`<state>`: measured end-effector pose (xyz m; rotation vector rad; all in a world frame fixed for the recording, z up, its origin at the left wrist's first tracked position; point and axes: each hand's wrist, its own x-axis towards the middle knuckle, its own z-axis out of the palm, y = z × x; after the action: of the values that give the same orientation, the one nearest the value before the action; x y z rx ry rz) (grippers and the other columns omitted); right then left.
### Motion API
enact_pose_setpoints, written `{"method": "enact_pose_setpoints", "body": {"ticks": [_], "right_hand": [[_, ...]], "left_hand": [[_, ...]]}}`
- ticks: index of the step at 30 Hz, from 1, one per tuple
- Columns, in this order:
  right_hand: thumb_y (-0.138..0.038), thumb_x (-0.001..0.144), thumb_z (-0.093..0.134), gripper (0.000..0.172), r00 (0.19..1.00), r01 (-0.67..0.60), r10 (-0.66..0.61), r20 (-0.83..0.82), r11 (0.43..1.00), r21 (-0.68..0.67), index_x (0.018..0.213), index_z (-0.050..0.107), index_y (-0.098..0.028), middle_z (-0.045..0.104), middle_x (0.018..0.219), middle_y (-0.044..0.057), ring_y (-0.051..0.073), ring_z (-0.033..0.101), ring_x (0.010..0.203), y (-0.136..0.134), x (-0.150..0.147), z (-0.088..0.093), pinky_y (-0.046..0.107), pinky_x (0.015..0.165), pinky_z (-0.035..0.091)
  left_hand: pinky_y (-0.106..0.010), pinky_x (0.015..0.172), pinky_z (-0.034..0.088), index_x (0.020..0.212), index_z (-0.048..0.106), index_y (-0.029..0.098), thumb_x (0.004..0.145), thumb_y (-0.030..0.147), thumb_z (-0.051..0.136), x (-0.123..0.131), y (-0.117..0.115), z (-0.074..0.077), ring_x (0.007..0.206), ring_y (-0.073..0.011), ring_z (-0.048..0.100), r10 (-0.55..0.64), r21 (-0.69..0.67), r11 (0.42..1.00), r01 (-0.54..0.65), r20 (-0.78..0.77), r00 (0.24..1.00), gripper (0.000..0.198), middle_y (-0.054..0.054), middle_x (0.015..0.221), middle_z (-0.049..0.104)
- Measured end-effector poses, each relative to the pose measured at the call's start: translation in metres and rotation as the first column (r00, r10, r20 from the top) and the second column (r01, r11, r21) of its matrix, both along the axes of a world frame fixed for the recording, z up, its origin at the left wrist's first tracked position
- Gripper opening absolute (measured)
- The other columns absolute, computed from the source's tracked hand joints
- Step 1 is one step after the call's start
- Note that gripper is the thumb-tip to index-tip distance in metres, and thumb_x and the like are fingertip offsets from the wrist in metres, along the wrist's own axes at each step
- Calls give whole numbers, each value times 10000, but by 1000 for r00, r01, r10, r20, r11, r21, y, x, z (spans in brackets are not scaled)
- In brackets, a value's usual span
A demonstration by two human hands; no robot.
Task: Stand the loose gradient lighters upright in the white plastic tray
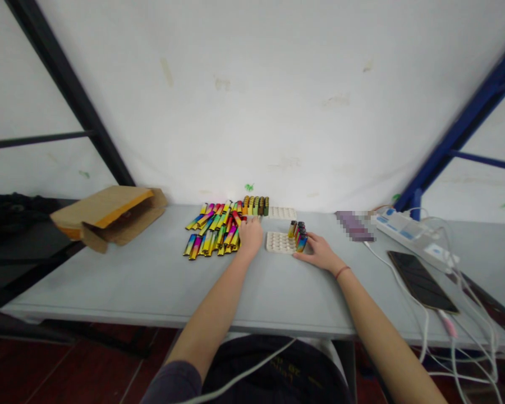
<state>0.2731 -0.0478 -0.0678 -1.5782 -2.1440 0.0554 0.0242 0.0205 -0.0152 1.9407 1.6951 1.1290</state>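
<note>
A grey table [151, 280] meets a white wall [252, 101]. Lighters [212, 235] lie heaped, slanting, at left; more lighters [298, 235] stand upright on a white tray [278, 242]. The left hand [250, 235], grip unclear, reaches the heap's right edge; the open right hand [315, 252] rests just beside the tray.

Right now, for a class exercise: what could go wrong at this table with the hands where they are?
The standing lighters in the white holed tray sit right against the right hand, so a small nudge could topple them. The loose pile of lighters lies beside the left hand, and a careless sweep might scatter it.
</note>
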Motion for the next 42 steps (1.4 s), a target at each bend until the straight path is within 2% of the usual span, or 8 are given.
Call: {"method": "enact_pose_setpoints", "body": {"ticks": [4,9,13,18,22,27,32,42], "right_hand": [[-614,822,727,641,1000,-5,6,-14,1000,11,1272,683,-159,659,1356,199,375,617,1261,0,-1,0,528,1082,486],[-611,824,724,649,1000,-4,4,-15,1000,1,1277,680,-148,658,1353,208,379,625,1248,-1,-1,2,534,1075,493],[-608,833,716,655,1000,-13,12,-9,1000,-13,1294,674,-144,653,1365,205,376,616,1264,-1,-1,3,529,1084,487],[-612,830,722,654,1000,-12,12,-11,1000,-7,1283,680,-143,652,1363,208,374,618,1259,-1,-1,3,523,1083,487],[-606,828,725,635,1000,-19,19,-17,1000,4,1282,681,-164,662,1352,190,368,623,1250,0,0,2,524,1078,491],[-610,831,720,638,1000,-16,16,-25,1000,2,1290,677,-170,663,1351,190,373,618,1259,-1,0,3,531,1082,488],[-611,848,701,657,999,-32,32,0,999,-15,1296,670,-131,655,1352,208,368,624,1245,0,0,4,516,1079,490],[-606,843,707,648,1000,-15,15,8,1000,-14,1280,679,-129,648,1366,212,372,614,1260,0,1,2,519,1085,485]], "left_hand": [[-261,637,515,1037,569,213,1022,301,424,8,0,12,630,-143,632,-55,-109,981,159,631,774,170,-36,871,663],[-170,420,320,961,528,210,1016,464,484,25,-16,21,408,-51,393,-72,-123,925,360,873,483,264,70,665,481],[-159,412,301,971,506,231,1023,486,446,29,-24,18,406,-56,379,-112,-106,901,421,880,461,267,81,631,453],[-155,378,172,930,453,237,1011,477,396,27,-21,21,347,-52,272,67,-258,850,459,918,391,260,95,564,419],[-161,399,250,900,466,213,941,369,510,27,-20,24,387,-51,369,95,-242,834,496,948,303,168,78,604,474],[-167,435,321,998,518,233,935,488,547,27,-22,22,407,-68,420,35,-198,851,486,946,324,264,85,600,489],[-194,371,197,668,437,220,947,641,380,25,-20,21,344,-65,243,120,-265,804,533,949,291,508,86,458,299],[-189,361,120,564,312,237,951,464,355,25,-19,21,353,-68,147,108,-257,871,418,931,349,450,82,440,208]]}}
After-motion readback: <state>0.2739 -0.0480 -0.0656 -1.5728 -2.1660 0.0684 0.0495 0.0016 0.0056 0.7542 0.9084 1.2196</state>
